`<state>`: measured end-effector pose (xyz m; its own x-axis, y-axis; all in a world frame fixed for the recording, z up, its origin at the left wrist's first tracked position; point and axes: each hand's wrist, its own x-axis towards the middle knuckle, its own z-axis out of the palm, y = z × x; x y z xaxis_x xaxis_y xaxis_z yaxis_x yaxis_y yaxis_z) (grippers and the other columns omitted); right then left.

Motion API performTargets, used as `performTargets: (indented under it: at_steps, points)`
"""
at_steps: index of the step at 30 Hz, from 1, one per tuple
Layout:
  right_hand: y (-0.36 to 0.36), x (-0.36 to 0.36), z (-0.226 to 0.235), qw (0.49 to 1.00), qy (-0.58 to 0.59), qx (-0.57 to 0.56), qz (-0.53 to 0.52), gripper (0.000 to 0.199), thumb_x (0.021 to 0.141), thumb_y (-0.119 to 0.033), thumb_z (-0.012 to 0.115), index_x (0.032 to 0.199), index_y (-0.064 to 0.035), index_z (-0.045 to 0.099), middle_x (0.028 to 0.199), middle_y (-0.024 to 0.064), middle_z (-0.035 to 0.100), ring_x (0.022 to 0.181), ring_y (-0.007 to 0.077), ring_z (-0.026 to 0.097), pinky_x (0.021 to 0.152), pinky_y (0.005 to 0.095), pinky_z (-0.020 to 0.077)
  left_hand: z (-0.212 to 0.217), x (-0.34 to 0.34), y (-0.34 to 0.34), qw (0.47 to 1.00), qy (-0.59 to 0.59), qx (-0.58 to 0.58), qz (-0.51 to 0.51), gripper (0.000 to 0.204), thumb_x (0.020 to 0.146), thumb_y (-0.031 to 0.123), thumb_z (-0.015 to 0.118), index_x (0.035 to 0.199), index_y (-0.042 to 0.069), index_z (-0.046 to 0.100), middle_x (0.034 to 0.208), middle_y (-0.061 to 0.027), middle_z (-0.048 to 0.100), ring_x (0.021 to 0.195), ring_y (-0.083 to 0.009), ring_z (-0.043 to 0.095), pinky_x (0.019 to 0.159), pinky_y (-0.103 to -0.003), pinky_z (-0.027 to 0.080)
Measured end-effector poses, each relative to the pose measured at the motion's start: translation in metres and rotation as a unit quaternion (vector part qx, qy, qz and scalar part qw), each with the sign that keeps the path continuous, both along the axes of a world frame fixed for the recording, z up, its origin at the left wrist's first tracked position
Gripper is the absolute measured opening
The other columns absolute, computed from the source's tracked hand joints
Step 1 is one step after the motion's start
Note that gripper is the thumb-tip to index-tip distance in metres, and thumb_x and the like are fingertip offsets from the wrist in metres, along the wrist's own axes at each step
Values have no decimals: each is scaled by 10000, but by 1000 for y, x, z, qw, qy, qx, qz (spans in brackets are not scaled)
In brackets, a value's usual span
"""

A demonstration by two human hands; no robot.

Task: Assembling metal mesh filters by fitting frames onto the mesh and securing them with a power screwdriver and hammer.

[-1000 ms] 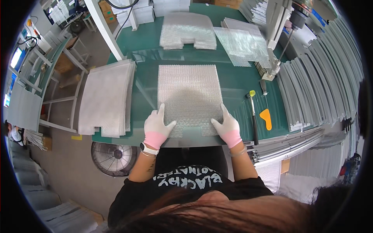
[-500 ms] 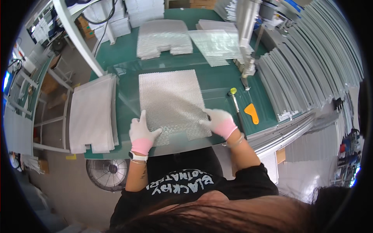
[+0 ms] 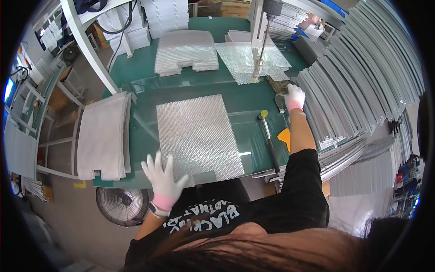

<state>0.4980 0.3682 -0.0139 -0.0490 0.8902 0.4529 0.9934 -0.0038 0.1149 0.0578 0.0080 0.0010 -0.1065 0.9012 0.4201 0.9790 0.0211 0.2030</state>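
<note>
A silver mesh sheet (image 3: 199, 136) with a notch in its near edge lies on the green table in front of me. My left hand (image 3: 164, 179), in a white glove with a pink cuff, is open with fingers spread by the sheet's near left corner. My right hand (image 3: 294, 96), gloved alike, has reached to the table's right side, beside a small stack of thin brownish strips (image 3: 277, 84). Its fingers are curled there; what they hold, if anything, is hidden. Just below it lies a small tool with a metallic tip (image 3: 280, 103).
A hammer with a yellow-green head (image 3: 264, 114) and an orange scraper (image 3: 284, 138), partly behind my forearm, lie at right. Mesh stacks (image 3: 186, 52) stand at the back, white sheets (image 3: 102, 136) at left. A vertical metal post (image 3: 258, 36) rises behind; long grey panels (image 3: 362, 68) line the right.
My right hand has left the sheet's right edge and moved far right to the strips. My left hand has come off the sheet toward me, fingers spreading. The whole view has shifted slightly.
</note>
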Motion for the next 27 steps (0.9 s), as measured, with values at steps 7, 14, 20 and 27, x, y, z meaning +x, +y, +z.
performTargets:
  at_steps: [7, 14, 20, 27]
  points:
    - [-134, -85, 42, 948, 118, 126, 266, 81, 719, -139, 665, 700, -93, 601, 658, 89, 577, 625, 320, 570, 582, 467, 437, -55, 3, -43, 646, -579, -365, -337, 646, 892, 347, 662, 1409, 40, 425, 1450, -178, 428, 1365, -322, 386, 1130, -415, 300]
    - [-354, -207, 1, 743, 210, -155, 616, 188, 713, -231, 716, 629, -122, 588, 524, 25, 516, 494, 245, 546, 496, 381, 445, -69, 55, -55, 485, -775, -268, -305, 492, 1018, 191, 442, 1443, -38, 346, 1489, -147, 387, 1379, -228, 370, 1148, -351, 278]
    - [-399, -204, -71, 643, 603, -405, 242, 361, 815, -168, 726, 1100, -18, 564, 946, 68, 599, 745, 95, 577, 651, 271, 494, -112, 37, -75, 644, -690, -290, -156, 329, 1004, 294, 519, 1143, -3, 538, 1037, -54, 614, 967, -115, 572, 851, -269, 478]
    - [-388, -224, -100, 313, 867, -382, 57, 183, 937, -162, 626, 1072, -44, 588, 880, 11, 616, 669, 101, 555, 606, 233, 446, -86, 43, -36, 450, -887, -101, -4, 323, 990, 300, 547, 1135, 11, 541, 1076, -60, 618, 989, -172, 598, 850, -328, 496]
